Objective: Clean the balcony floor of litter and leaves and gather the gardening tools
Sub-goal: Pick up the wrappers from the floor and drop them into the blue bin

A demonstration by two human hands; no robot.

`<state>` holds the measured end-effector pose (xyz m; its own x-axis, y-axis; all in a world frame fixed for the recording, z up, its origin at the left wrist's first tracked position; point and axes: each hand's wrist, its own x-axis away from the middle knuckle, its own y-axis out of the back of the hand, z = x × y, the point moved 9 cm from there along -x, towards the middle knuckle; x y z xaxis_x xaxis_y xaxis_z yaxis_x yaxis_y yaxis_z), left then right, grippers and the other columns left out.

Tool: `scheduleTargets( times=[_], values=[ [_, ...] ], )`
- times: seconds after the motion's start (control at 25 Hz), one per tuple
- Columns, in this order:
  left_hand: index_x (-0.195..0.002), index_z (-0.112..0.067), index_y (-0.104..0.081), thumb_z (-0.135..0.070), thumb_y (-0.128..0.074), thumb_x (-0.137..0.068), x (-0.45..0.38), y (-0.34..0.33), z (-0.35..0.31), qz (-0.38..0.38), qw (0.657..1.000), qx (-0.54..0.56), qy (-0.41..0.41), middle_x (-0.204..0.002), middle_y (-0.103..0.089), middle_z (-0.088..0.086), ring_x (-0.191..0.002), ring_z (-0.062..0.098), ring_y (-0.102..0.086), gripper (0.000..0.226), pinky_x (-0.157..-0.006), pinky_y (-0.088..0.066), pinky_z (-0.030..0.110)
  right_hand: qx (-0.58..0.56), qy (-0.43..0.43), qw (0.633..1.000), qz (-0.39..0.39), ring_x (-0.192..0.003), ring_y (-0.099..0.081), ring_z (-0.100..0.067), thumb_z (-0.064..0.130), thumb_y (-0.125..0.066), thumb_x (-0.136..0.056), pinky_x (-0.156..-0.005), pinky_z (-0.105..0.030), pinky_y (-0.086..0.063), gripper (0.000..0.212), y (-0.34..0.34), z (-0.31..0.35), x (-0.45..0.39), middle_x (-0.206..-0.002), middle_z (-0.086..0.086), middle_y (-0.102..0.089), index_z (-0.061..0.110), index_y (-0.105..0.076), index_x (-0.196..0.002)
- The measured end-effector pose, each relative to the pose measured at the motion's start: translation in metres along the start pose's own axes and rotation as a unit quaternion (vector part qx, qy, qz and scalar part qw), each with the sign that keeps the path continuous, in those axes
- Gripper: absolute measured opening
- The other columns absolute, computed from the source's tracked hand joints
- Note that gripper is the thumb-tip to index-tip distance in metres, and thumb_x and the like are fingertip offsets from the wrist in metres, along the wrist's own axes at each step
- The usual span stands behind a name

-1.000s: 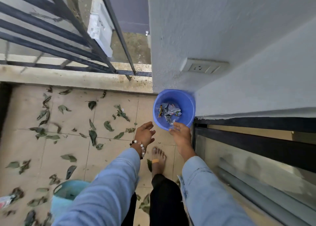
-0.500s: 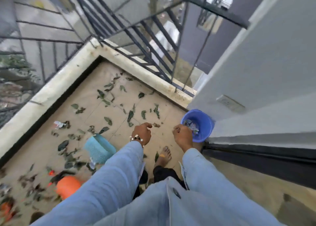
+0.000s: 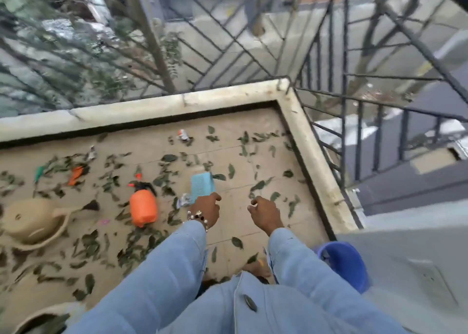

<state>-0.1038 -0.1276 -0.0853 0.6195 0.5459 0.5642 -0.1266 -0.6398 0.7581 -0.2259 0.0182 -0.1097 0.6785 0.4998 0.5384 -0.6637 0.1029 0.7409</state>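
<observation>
Green leaves (image 3: 258, 185) lie scattered over the tan tiled balcony floor (image 3: 243, 222). Crumpled wrappers lie near the far ledge (image 3: 182, 134) and beside the teal basket (image 3: 183, 202). The teal basket (image 3: 202, 188) lies on its side mid-floor. An orange spray bottle (image 3: 143, 207) lies left of it, with a beige watering can (image 3: 33, 219) further left. An orange hand tool (image 3: 76, 175) and a green one (image 3: 39, 173) lie among the leaves. My left hand (image 3: 205, 209) and right hand (image 3: 266, 212) hang above the floor, fingers loosely curled, holding nothing. The blue bucket (image 3: 347, 265) stands by the wall on my right.
A pale concrete ledge (image 3: 311, 156) with a black metal railing (image 3: 342, 121) bounds the floor at the far side and right. A grey wall (image 3: 417, 257) rises at the right. A beige pot rim (image 3: 38, 321) shows at the bottom left. My bare foot (image 3: 258, 268) stands near the bucket.
I have turned left from the blue bucket, which now sits at my lower right. Both hands came away from the bucket and hang empty over the floor. More of the balcony is in sight.
</observation>
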Motion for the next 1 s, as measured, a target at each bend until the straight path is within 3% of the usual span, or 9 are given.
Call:
scheduleTargets(
  times=[0.12, 0.28, 0.44, 0.68, 0.84, 1.0],
  values=[
    [-0.135, -0.025, -0.050, -0.020, -0.042, -0.098, 0.023, 0.025, 0.084, -0.018, 0.998, 0.019, 0.050, -0.136, -0.054, 0.011, -0.123, 0.029, -0.051, 0.038, -0.095, -0.043, 0.034, 0.042, 0.063, 0.997, 0.034, -0.115, -0.053, -0.029, 0.034, -0.048, -0.095, -0.094, -0.040, -0.043, 0.033, -0.044, 0.084, 0.001, -0.118, -0.007, -0.064, 0.016, -0.056, -0.121],
    [-0.136, -0.022, -0.049, -0.017, -0.041, -0.097, 0.056, 0.054, 0.208, -0.038, 0.988, 0.052, 0.139, -0.125, -0.059, 0.013, -0.113, 0.031, -0.057, 0.039, -0.088, -0.045, 0.034, 0.102, 0.163, 0.978, 0.086, -0.112, -0.054, -0.030, 0.038, -0.048, -0.095, -0.089, -0.040, -0.045, 0.032, -0.115, 0.198, 0.014, -0.117, -0.006, -0.064, 0.018, -0.056, -0.118],
    [-0.129, -0.021, -0.055, -0.015, -0.047, -0.093, 0.096, 0.073, 0.297, -0.078, 0.964, 0.128, 0.220, -0.127, -0.060, 0.010, -0.115, 0.031, -0.057, 0.037, -0.092, -0.046, 0.035, 0.153, 0.247, 0.949, 0.123, -0.112, -0.053, -0.033, 0.038, -0.049, -0.094, -0.087, -0.041, -0.046, 0.030, -0.169, 0.283, 0.034, -0.114, -0.010, -0.064, 0.017, -0.059, -0.113],
    [-0.126, -0.021, -0.057, -0.022, -0.046, -0.094, 0.161, 0.068, 0.413, -0.129, 0.895, 0.247, 0.348, -0.126, -0.061, 0.011, -0.113, 0.029, -0.059, 0.035, -0.095, -0.048, 0.035, 0.250, 0.395, 0.864, 0.187, -0.112, -0.056, -0.033, 0.037, -0.050, -0.096, -0.085, -0.037, -0.043, 0.036, -0.251, 0.412, 0.069, -0.118, -0.013, -0.064, 0.014, -0.056, -0.123],
    [-0.133, -0.021, -0.054, -0.024, -0.044, -0.097, 0.171, 0.076, 0.479, -0.133, 0.865, 0.282, 0.394, -0.131, -0.058, 0.011, -0.119, 0.029, -0.055, 0.038, -0.095, -0.045, 0.033, 0.290, 0.433, 0.822, 0.232, -0.112, -0.056, -0.033, 0.037, -0.050, -0.094, -0.088, -0.040, -0.047, 0.033, -0.308, 0.473, 0.072, -0.113, -0.012, -0.063, 0.014, -0.057, -0.116],
    [-0.135, -0.017, -0.050, -0.019, -0.044, -0.099, 0.176, 0.105, 0.553, -0.136, 0.830, 0.299, 0.451, -0.131, -0.057, 0.013, -0.120, 0.031, -0.054, 0.037, -0.095, -0.044, 0.034, 0.330, 0.478, 0.774, 0.253, -0.115, -0.054, -0.031, 0.041, -0.048, -0.095, -0.090, -0.039, -0.047, 0.038, -0.355, 0.562, 0.075, -0.122, -0.011, -0.062, 0.017, -0.055, -0.124]
  ],
)
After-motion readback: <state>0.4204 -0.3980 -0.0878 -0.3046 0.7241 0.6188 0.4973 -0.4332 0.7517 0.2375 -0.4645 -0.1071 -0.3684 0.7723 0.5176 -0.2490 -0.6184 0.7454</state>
